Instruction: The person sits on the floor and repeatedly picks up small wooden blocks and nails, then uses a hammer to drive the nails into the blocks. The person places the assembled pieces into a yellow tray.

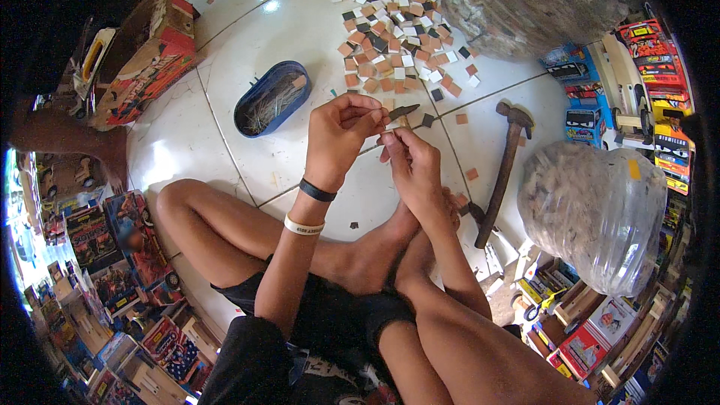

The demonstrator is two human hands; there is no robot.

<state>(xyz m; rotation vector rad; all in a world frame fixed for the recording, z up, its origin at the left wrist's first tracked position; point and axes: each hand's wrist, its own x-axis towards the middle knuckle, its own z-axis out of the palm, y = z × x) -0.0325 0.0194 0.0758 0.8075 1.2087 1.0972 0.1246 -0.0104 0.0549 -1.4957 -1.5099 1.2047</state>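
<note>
Both hands meet in front of my crossed legs, above the white tiled floor. My left hand (335,136), with a black and a white band on its wrist, is closed in a pinch. Close by, my right hand (414,170) pinches with thumb and forefinger; whatever thin thing lies between the two hands is too small to name. A dark pointed blade (405,112) shows right beside the left fingertips; whether it is held or lies behind them, I cannot tell. Beyond spreads a pile of small square pieces (390,37) in white, black and tan.
A blue oval tub (274,101) of thin metal pins or nails stands left of my hands. To the right lies a hammer (505,172) with a wooden handle. Big clear plastic bags (596,214) sit at the right; toy trucks (124,255) crowd both sides.
</note>
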